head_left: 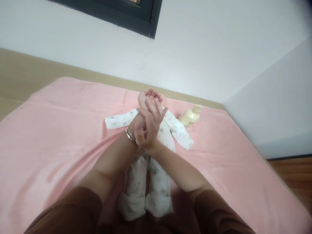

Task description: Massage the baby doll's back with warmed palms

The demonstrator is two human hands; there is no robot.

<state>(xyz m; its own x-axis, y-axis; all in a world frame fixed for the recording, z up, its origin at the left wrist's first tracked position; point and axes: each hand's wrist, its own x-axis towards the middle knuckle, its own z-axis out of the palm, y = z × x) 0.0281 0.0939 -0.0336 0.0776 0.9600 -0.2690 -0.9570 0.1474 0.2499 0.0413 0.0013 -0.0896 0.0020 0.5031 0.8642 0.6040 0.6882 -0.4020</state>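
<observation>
My left hand (143, 97) is held palm up with its fingers spread and slightly curled, and metal bangles (130, 135) circle its wrist. Across its palm and wrist lies my right hand (151, 122), fingers stretched out and touching the left hand. Beneath both hands, a white printed baby outfit (159, 182) is laid out on a pink blanket (80, 130), sleeves spread and leg ends folded up. A pale rounded shape (163, 100) shows at its neck, mostly hidden by my hands. A cream-coloured pump-style or capped bottle (189, 117) leans beside the right sleeve.
Behind the blanket runs a tan bed edge (109, 76) against a white wall (195, 58). A dark window frame (136, 18) is above. Wooden flooring (292, 172) shows at the right, below the blanket's side.
</observation>
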